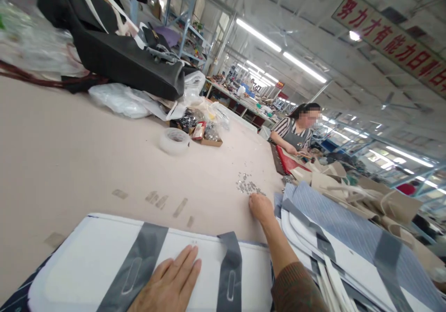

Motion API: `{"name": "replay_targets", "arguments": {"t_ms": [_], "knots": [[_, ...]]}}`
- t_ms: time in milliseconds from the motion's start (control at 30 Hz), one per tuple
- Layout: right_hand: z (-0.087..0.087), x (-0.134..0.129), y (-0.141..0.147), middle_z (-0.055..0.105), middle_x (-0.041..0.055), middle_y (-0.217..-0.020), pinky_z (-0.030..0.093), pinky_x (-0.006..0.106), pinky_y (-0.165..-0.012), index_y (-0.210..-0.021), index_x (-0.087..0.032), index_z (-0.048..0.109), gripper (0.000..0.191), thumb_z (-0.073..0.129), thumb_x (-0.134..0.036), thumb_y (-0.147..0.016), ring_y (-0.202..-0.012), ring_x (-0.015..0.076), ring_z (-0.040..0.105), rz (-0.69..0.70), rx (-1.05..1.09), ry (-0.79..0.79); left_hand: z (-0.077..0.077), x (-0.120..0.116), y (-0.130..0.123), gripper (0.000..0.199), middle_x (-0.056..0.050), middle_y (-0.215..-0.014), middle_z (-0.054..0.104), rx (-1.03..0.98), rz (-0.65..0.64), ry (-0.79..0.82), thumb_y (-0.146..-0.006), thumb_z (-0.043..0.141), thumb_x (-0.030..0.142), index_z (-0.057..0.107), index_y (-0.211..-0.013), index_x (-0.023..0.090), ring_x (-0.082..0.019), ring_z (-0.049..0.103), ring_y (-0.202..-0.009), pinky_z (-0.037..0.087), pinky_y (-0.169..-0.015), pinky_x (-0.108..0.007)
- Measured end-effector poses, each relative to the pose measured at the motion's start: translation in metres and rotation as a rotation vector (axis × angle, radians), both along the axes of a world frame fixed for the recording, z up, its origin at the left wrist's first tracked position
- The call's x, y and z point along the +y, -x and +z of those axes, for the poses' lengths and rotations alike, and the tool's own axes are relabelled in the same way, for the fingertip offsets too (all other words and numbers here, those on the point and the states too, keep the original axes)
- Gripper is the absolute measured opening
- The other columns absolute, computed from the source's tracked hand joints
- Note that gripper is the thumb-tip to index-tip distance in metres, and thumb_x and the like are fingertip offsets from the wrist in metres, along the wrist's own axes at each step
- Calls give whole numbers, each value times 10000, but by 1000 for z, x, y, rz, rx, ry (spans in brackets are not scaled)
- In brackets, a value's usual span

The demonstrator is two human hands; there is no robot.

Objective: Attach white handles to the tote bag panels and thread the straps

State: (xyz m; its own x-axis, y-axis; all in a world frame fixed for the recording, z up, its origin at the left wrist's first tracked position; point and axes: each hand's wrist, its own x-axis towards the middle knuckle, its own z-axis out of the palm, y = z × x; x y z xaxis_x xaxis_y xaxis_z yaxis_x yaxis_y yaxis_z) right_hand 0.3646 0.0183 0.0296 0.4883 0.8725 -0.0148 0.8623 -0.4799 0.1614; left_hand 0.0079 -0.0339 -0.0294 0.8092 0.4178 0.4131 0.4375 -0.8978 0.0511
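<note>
Head view, clock face centred on the frame: a white panel (94, 251) lay flat on the table (87, 163) around 7 o'clock, crossed by two grey strips (134, 256), each with an oblong outline. The left hand (174, 275), at about 6:30, rested palm down on it between the strips, fingers extended, gripping nothing. The right hand (262, 207), toward 5 o'clock, had its fingers curled down at the near edge of a scatter of small metal pieces (245, 184); whether it pinched one I could not tell.

The panel looked light and fairly stiff, likely to bend a little across its length and to slide unless pressed. Its rounded border seemed the best hold, one hand at each end, clear of the strips; the right-hand strip, its far end askew at the panel's edge, looked soft and easily shifted. The metal pieces seemed light, hard and slippery, best taken singly by the rim between thumb and fingertip. More strip-crossed panels (355, 261) lay stacked at 4 o'clock, under blue fabric (334, 214) in part.
</note>
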Motion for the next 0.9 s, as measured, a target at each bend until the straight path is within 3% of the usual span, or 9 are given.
{"name": "replay_targets", "arguments": {"t_ms": [200, 333, 433, 500, 567, 767, 900], "knots": [[14, 4, -1, 718, 242, -1019, 477, 369, -873, -964, -71, 715, 292, 435, -134, -914, -1002, 288, 686, 38, 85, -3, 20, -8, 1, 688, -150, -1502, 452, 71, -16, 383, -845, 628, 546, 524, -1383, 130, -317, 457, -1362, 388, -1068, -445], [27, -1, 33, 744, 143, -874, 514, 302, -747, -936, -111, 715, 348, 400, -258, -952, -832, 218, 708, 66, 276, -54, 26, -12, -2, 701, -132, -1525, 430, 16, 14, 502, -891, 554, 596, 493, -1410, 130, -303, 411, -1394, 329, -1111, -454], [31, -17, 87, 712, 56, -727, 513, 245, -624, -882, -134, 707, 365, 487, -422, -923, -660, 155, 662, 154, 725, -66, 30, -13, -1, 693, -129, -1530, 432, -23, 32, 525, -898, 562, 584, 481, -1414, 129, -295, 385, -1404, 292, -1119, -451], [31, -29, 122, 673, 26, -656, 493, 230, -575, -826, -134, 702, 342, 577, -450, -867, -592, 130, 610, 175, 1063, -55, 32, -13, 0, 673, -120, -1516, 459, -37, 33, 543, -897, 574, 572, 483, -1408, 142, -287, 396, -1389, 283, -1112, -448], [29, -38, 148, 645, 5, -619, 471, 216, -548, -788, -137, 700, 314, 623, -438, -835, -553, 107, 566, 154, 1225, -34, 35, -12, 1, 661, -114, -1493, 489, -47, 28, 550, -895, 584, 563, 485, -1399, 147, -281, 413, -1367, 284, -1102, -443], [17, -45, 161, 622, -13, -600, 448, 210, -515, -815, -136, 702, 322, 601, -440, -850, -509, 95, 528, 128, 1189, -30, 39, -10, 3, 652, -143, -1452, 513, -69, 24, 485, -900, 582, 539, 487, -1371, 99, -285, 436, -1314, 302, -1071, -437], [16, -47, 166, 667, 9, -664, 462, 231, -567, -907, -159, 723, 280, 532, -364, -902, -577, 127, 582, 265, 923, -35, 42, -10, 5, 632, -143, -1415, 540, -71, 25, 479, -890, 595, 528, 514, -1337, 89, -282, 450, -1282, 322, -1057, -423]]}}
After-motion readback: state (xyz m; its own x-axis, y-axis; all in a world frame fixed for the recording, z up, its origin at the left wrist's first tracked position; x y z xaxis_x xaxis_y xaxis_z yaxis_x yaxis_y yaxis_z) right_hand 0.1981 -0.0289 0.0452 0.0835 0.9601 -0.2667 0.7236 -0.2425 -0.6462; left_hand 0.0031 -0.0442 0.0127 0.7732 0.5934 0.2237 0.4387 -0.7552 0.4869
